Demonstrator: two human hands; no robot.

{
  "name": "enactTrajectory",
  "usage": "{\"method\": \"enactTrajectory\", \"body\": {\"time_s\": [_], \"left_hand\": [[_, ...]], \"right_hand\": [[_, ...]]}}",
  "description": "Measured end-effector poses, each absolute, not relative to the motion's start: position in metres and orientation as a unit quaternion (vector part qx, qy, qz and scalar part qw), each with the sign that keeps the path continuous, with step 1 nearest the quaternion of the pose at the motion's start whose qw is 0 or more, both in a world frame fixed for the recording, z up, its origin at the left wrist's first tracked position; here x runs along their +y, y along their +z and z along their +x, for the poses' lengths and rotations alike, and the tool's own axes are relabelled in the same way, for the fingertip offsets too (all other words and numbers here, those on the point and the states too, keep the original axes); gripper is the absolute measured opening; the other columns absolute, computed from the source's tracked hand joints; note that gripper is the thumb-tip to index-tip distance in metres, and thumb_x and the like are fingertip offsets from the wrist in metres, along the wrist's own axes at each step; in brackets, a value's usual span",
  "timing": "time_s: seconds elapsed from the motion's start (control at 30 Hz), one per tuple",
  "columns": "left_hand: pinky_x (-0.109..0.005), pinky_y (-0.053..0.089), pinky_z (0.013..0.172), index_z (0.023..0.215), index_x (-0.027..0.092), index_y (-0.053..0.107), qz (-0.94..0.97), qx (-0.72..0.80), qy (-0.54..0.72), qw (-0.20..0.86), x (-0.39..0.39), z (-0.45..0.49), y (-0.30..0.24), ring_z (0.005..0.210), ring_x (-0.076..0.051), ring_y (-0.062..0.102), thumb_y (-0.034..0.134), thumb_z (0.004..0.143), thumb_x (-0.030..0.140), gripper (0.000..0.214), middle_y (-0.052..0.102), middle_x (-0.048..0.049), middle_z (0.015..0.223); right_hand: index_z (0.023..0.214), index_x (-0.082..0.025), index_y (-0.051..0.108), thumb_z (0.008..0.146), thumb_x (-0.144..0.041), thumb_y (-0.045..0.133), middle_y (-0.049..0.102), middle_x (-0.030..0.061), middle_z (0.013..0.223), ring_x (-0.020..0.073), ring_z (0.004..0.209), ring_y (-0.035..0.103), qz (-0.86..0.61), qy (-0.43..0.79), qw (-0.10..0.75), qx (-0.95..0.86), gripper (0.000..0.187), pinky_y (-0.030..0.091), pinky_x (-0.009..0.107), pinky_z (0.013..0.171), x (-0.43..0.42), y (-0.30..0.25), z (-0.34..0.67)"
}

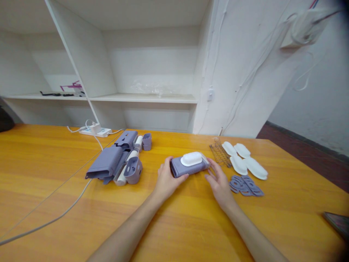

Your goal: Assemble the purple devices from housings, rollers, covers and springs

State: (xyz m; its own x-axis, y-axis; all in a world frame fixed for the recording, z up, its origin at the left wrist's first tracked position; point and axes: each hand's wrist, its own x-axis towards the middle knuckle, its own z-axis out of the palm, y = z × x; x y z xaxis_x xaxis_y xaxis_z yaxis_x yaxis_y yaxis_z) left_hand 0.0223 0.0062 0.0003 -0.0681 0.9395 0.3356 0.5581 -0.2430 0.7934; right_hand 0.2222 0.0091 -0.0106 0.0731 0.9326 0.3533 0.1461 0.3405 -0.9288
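Note:
A purple plastic housing (180,170) lies on its side in front of me, held just at the table top. On its upper face rests a white oval padded piece (191,159). My left hand (167,178) is wrapped round the housing's left end, thumb along the near side. At the other end, my right hand (219,182) holds the housing with its fingertips, where a pale end part shows. Right of that hand lie several flat purple ring-shaped pieces (246,185), and behind them several white oval pieces (256,168).
Dark mesh pieces (220,153) lie beside the white ovals. To the left are more purple housings (106,162), white cylinders and purple cups (133,170). A power strip (95,131) with white cables crosses the table's (68,218) left. A dark flat device (338,222) lies far right.

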Motion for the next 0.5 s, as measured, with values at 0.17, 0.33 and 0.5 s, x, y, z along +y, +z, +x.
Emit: {"method": "enactTrajectory", "body": {"time_s": [0.17,0.33,0.5], "left_hand": [[-0.034,0.040,0.085,0.112,0.021,0.044,0.665,0.607,0.407,0.152,0.003,0.025,0.003,0.100,-0.023,0.051,0.075,0.059,0.045,0.066,0.055,-0.0052,0.108],[-0.039,0.038,0.081,0.107,0.017,0.047,0.658,0.669,0.345,0.016,-0.004,0.031,0.011,0.097,-0.029,0.050,0.064,0.058,0.069,0.073,0.057,-0.0091,0.102],[-0.039,0.036,0.080,0.104,0.018,0.051,0.706,0.645,0.291,-0.030,-0.006,0.030,0.019,0.094,-0.029,0.052,0.042,0.072,0.074,0.065,0.059,-0.0106,0.096]], "right_hand": [[0.133,-0.019,0.038,0.075,-0.020,0.050,0.038,0.0097,0.142,0.0227,0.133,0.031,-0.493,0.287,0.530,-0.628,0.059,0.024,0.045,0.110,0.013,-0.017,0.222],[0.131,-0.019,0.040,0.078,-0.021,0.050,0.038,0.0106,0.141,0.0238,0.132,0.031,-0.510,0.177,0.468,-0.699,0.054,0.023,0.046,0.110,0.004,-0.007,0.214],[0.111,-0.022,0.053,0.081,-0.027,0.053,0.042,0.0097,0.132,0.0229,0.124,0.040,-0.478,0.138,0.415,-0.762,0.030,0.032,0.042,0.105,-0.009,0.004,0.204]]}}
